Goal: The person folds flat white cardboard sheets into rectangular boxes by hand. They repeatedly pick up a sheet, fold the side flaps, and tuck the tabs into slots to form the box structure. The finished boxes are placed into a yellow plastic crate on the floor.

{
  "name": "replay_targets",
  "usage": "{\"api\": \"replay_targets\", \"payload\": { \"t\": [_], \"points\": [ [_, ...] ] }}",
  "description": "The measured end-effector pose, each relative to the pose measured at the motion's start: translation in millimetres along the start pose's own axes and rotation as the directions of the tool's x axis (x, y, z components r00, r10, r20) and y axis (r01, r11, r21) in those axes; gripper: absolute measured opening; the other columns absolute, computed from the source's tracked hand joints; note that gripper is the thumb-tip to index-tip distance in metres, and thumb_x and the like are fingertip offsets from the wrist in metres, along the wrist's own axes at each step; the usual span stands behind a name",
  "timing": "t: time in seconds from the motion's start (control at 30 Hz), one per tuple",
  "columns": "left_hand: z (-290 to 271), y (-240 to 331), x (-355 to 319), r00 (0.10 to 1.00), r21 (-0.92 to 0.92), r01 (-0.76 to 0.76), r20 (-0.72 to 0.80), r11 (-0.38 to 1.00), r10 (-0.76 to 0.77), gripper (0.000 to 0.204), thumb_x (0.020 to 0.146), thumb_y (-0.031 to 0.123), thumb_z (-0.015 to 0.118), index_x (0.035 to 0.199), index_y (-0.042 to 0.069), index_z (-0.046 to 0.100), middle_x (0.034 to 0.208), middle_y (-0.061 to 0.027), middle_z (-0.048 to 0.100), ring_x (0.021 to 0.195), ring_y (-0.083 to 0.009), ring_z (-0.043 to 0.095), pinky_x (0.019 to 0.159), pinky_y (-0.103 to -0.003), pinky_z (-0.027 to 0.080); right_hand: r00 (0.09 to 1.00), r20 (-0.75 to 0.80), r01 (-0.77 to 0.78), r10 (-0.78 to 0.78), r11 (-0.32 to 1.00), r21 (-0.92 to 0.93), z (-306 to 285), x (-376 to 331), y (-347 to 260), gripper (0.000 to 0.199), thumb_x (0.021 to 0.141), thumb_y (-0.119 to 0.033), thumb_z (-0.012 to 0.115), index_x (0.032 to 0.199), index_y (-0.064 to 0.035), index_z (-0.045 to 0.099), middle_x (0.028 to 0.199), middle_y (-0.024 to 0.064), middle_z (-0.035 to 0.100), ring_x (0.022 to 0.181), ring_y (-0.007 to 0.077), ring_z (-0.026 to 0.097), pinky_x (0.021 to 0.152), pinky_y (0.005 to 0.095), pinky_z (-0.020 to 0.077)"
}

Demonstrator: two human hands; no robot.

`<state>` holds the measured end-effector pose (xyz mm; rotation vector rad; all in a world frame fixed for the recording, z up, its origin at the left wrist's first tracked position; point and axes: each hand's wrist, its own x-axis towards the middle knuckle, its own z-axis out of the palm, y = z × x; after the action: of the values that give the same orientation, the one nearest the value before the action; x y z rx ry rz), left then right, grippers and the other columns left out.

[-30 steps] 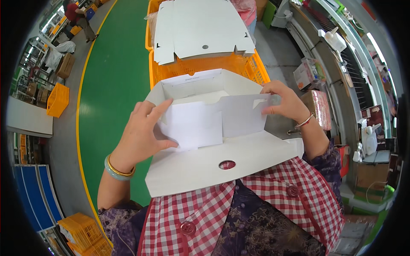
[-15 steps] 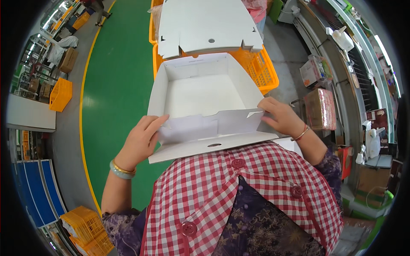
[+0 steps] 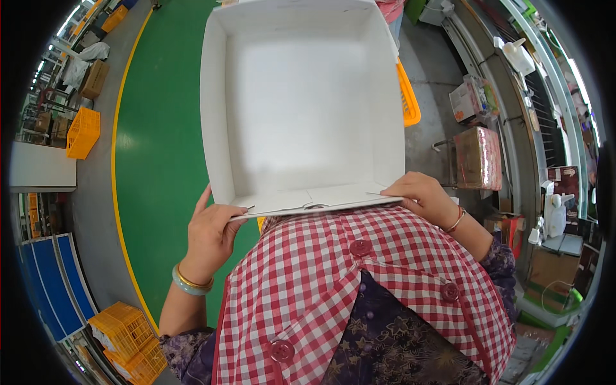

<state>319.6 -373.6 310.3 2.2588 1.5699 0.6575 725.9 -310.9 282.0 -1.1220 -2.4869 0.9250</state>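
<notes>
One left hand (image 3: pixel 213 232) is pinching the near edge of a white box (image 3: pixel 301 109), the right hand (image 3: pixel 423 196) is clamping it at the other end, and the box is kinda stretching open just beyond both.

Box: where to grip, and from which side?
The box is likely best pinched at both ends of its near edge, from left and right: its open side is turned to view, leaving that thin edge exposed. The left hand and right hand hold there.
</notes>
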Motion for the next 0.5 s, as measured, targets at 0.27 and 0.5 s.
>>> {"api": "replay_targets", "payload": {
  "t": [0.27,0.5],
  "points": [
    [58,-59,47,0.88,-0.118,0.458,-0.078,0.881,-0.468,0.025,0.087,0.029,0.062,0.084,0.005,0.063,0.071,-0.0135,0.063,0.07,-0.0336,0.061,0.074,-0.044,0.049,0.934,-0.291,-0.17,0.208,0.974,0.15,60,77,51,0.029,0.088,-0.032,0.06,0.085,-0.0034,0.066,0.076,0.0132,0.061,0.074,0.0321,0.06,0.066,0.0392,0.0465],
    [129,-115,67,0.88,0.051,0.468,-0.111,0.882,-0.461,0.031,0.086,0.036,0.061,0.083,0.005,0.061,0.077,-0.0167,0.066,0.074,-0.0362,0.062,0.074,-0.045,0.047,0.874,-0.26,-0.41,0.41,0.91,0.058,87,114,84,0.035,0.084,-0.035,0.065,0.104,-0.0066,0.064,0.08,0.0151,0.063,0.076,0.0316,0.062,0.066,0.0399,0.0471]
  ]
}}
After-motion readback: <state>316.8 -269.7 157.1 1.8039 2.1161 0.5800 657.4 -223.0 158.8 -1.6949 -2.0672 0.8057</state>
